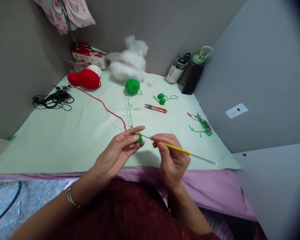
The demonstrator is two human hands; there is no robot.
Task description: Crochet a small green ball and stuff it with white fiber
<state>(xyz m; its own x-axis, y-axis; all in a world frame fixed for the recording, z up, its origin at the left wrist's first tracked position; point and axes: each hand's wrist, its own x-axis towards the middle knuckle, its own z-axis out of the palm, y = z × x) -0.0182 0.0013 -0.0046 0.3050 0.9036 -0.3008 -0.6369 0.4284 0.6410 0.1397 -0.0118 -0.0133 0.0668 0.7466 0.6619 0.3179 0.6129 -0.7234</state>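
Between the fingers of my left hand [120, 148] is a small green crochet piece [139, 138], pinched near the fingertips. Green yarn runs over that hand's index finger and back to the green yarn ball [132, 86]. My right hand [173, 158] is closed around a crochet hook [178, 148] with a yellow grip, held much like a pen. The hook's metal tip meets the green piece; its other end points to the lower right. Whether a loop sits on the tip is too small to tell.
Orange thread snips [156, 108] lie ahead, near two small green pieces [161, 99]. Red yarn [86, 79], white stuffing [130, 60] and black cords [56, 98] are farther back. Yarn scraps [203, 125] lie right. A phone [193, 79] leans by a bottle [199, 58] and a pen cup [175, 71].
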